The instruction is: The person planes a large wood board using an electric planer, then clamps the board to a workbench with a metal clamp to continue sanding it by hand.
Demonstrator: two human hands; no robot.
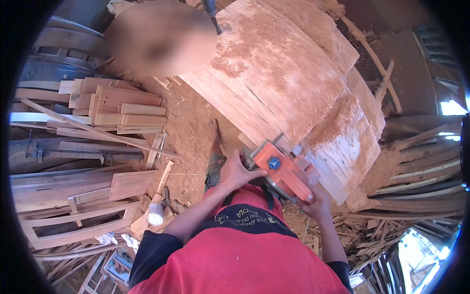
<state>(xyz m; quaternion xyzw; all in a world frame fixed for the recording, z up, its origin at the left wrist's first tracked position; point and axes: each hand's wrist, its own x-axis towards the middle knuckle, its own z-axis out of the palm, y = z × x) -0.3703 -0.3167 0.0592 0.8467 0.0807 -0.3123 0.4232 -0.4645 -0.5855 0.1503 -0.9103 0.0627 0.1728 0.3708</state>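
Observation:
An orange hand-held power saw [284, 171] sits against the near edge of a big pale wood slab [274, 83] dusted with sawdust. My left hand [235, 169] grips the saw's front end beside the slab's lower corner. My right hand [316, 205] is wrapped around the saw's rear handle. My red shirt with a black panel [245, 235] fills the lower middle of the view. Past the left hand, my leg and bare foot [214, 147] stand on the dusty floor.
Stacked short boards [122, 110] and long planks [73, 191] lie at the left. A white can [155, 214] stands on the floor by my left arm. Offcuts and strips pile up at the lower right [387, 235]. Another person is at the top left, blurred.

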